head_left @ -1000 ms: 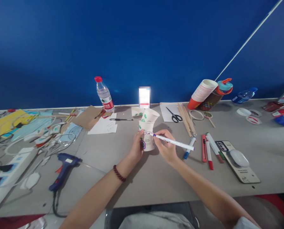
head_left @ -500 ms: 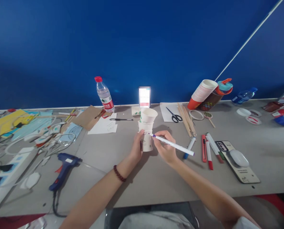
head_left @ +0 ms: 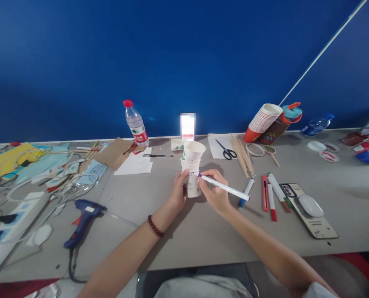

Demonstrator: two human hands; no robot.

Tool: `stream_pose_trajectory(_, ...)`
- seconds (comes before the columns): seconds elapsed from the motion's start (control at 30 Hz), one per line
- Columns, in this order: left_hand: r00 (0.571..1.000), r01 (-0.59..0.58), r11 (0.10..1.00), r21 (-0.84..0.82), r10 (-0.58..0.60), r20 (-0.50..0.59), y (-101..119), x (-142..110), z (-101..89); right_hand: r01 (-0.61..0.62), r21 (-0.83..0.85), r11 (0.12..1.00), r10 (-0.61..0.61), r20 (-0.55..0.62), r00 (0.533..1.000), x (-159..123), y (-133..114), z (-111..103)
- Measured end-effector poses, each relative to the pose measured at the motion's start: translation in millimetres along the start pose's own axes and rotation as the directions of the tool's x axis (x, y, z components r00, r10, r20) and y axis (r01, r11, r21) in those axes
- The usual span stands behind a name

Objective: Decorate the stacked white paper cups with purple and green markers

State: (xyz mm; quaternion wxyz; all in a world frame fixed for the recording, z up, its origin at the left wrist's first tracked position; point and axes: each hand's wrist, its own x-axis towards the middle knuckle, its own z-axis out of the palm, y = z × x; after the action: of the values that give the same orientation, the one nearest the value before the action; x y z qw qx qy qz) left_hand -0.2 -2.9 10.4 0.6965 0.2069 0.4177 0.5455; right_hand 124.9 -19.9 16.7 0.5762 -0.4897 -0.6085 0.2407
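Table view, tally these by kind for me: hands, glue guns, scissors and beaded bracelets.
Hands: 2, the left hand and right hand
Glue guns: 1, the blue glue gun
Scissors: 1 pair of scissors
Beaded bracelets: 1 dark red bracelet
Total: 5

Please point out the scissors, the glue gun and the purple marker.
Scissors [head_left: 230,154]: head view, on the handles.
Glue gun [head_left: 89,209]: head view, on the body.
Purple marker [head_left: 224,188]: head view, on the white barrel.

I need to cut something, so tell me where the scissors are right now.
The scissors lie right of centre in the head view, on white paper, just left of the wooden sticks.
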Motion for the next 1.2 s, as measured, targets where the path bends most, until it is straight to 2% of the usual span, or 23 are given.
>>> stream_pose_trajectory(0.5, 1.0, -0.02, 1.0, -0.013, 0.02, 0.005, -3.2, 2.7, -3.0, 0.033, -0.038, 0.999, -0.033, -0.011, 0.999, 2.0, -2.1, -0.5)
stream_pose_trajectory(0.97, 0.999, -0.004, 0.999, -0.049, 0.006, 0.041, -1.5, 1.5, -2.9, 0.004, -0.024, 1.0, -0.003, 0.031, 1.0, 1.4, -3.5, -3.0)
stream_pose_trajectory(1.2, 1.0, 0.0, 1.0, -0.019, 0.001, 0.029, -0.2, 0.8, -1.5, 0.006, -0.031, 0.999, -0.006, 0.015, 1.0, 2.7, -4.4, -2.3)
